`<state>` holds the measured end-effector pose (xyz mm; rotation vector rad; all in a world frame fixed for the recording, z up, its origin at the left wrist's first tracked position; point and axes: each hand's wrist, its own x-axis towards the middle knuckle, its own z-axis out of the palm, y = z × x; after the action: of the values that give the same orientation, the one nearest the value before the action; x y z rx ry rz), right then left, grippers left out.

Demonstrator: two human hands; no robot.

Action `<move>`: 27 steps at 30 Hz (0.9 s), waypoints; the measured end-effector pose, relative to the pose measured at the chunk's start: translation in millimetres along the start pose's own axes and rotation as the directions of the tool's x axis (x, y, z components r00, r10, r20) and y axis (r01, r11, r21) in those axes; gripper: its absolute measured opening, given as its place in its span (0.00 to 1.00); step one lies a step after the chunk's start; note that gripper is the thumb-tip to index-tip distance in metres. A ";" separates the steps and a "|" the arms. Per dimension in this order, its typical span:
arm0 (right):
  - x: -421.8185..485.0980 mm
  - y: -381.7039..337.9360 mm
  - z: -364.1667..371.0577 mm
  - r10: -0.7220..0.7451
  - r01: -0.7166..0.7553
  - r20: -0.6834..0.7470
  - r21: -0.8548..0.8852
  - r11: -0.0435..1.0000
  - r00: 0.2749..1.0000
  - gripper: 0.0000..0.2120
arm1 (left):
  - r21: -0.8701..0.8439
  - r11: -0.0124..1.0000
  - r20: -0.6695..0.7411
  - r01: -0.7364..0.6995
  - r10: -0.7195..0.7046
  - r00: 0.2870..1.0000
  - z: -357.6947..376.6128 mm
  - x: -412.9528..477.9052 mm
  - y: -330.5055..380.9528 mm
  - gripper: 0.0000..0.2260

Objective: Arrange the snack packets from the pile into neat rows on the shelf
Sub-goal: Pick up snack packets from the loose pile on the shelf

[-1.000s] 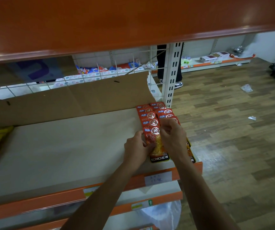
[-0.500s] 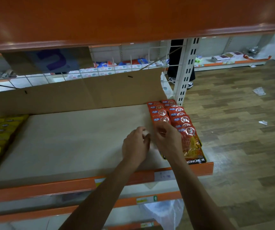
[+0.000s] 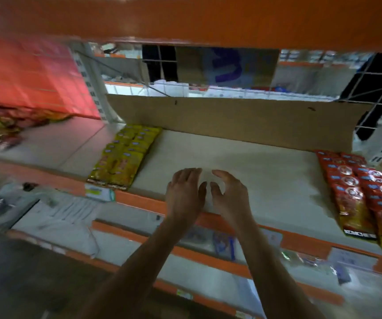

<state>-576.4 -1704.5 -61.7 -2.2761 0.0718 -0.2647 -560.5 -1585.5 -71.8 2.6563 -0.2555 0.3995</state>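
Observation:
Two neat rows of red snack packets [image 3: 360,192] lie at the right end of the cardboard-lined shelf [image 3: 266,178]. Two rows of yellow packets [image 3: 123,157] lie at its left end. A loose pile of snack packets [image 3: 3,125] sits blurred on the neighbouring shelf section at far left. My left hand [image 3: 184,192] and my right hand [image 3: 228,194] hover side by side over the bare middle of the shelf near its front edge. Both have relaxed, slightly bent fingers and hold nothing. Neither touches any packet.
An orange upper shelf [image 3: 208,17] overhangs close above. A cardboard back panel [image 3: 231,120] stands behind the shelf board. An orange front rail [image 3: 139,199] with price tags runs along the edge. A lower shelf [image 3: 208,247] holds small items. The picture is motion-blurred.
My hands have let go of the red packets and moved left to the middle of the shelf. The view has swung left, bringing the yellow rows and the pile into sight.

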 end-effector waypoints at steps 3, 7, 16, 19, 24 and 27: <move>-6.5 -45.1 51.2 -0.074 0.074 0.031 -0.013 0.997 0.997 0.17 | 0.039 0.998 -0.040 0.048 -0.046 0.998 -39.2 -10.3 -59.3 0.18; -14.4 -102.7 114.8 -0.145 0.144 0.043 0.024 0.989 0.988 0.15 | 0.066 0.990 -0.084 0.124 -0.118 0.989 -86.9 -26.2 -132.1 0.17; -16.5 -198.4 227.3 -0.209 0.185 0.156 0.152 0.971 0.965 0.14 | 0.097 0.953 -0.184 0.287 -0.266 0.946 -146.7 -38.4 -262.5 0.20; -2.6 -221.4 261.9 -0.231 0.201 0.184 0.165 0.966 0.955 0.16 | 0.111 0.935 -0.195 0.337 -0.312 0.930 -155.0 -30.9 -302.1 0.21; 32.8 -263.7 324.9 -0.278 0.241 0.216 0.183 0.953 0.936 0.17 | 0.150 0.900 -0.217 0.410 -0.374 0.901 -175.8 -2.9 -371.4 0.22; 58.3 -291.7 360.9 -0.273 0.228 0.241 0.197 0.953 0.931 0.17 | 0.191 0.878 -0.202 0.439 -0.403 0.893 -192.3 18.8 -412.1 0.24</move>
<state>-452.5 -1253.5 -63.4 -2.1317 -0.3722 -0.0901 -489.0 -1136.1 -63.1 2.7802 0.4459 0.5134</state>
